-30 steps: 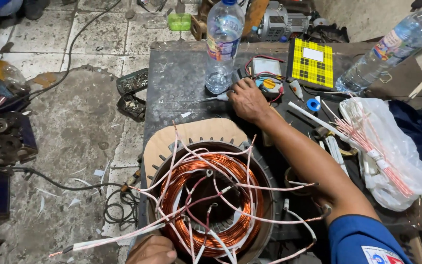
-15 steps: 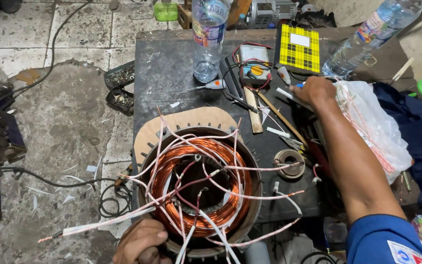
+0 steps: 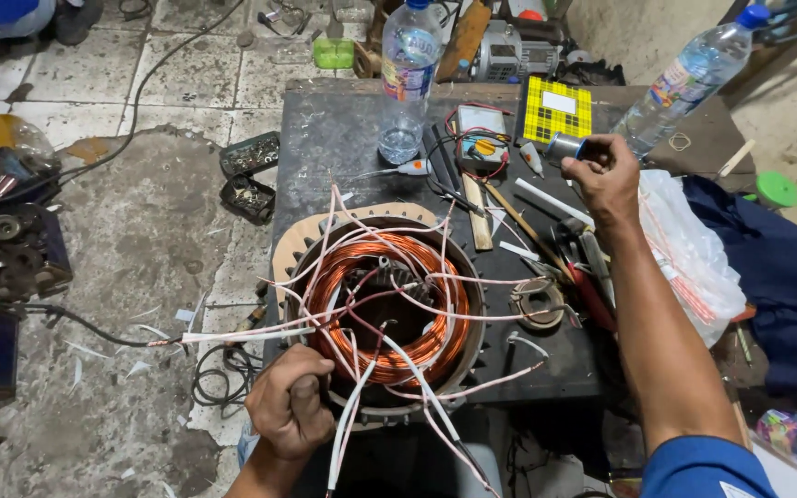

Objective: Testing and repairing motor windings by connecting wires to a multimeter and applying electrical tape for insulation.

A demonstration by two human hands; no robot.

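1. The dark, scuffed metal surface (image 3: 334, 138) fills the middle of the view, above a stained tiled floor (image 3: 122, 212).
2. A motor stator (image 3: 389, 309) sits at the surface's near edge. Its copper winding (image 3: 334, 277) forms a ring inside the dark housing, and white-sleeved lead wires (image 3: 435, 406) spill out in all directions.
3. A pale cardboard ring (image 3: 292, 249) lies under the stator and shows at its far left side.
4. A thin white plastic bag (image 3: 689, 254) holding red-and-white wires lies at the right, beside a blue cloth (image 3: 786, 277).
5. Two clear water bottles stand at the back: an upright one (image 3: 408, 83) with a blue cap and a blue-and-white label band, and a leaning one (image 3: 684, 83) at the far right with a similar band.
6. A yellow square package (image 3: 557, 109) with a black grid pattern and a white rectangular label lies flat between the bottles.
7. The right hand (image 3: 606, 175) is raised over the tools and pinches a small roll of tape (image 3: 563, 146), grey with a blue edge, in its fingertips.
8. The left hand (image 3: 290, 406) is clenched at the stator's near left rim, gripping a bundle of the white lead wires.
9. A multimeter (image 3: 480, 129) with red and black leads lies near the upright bottle.
10. A small coil ring (image 3: 537, 302) rests just right of the stator.
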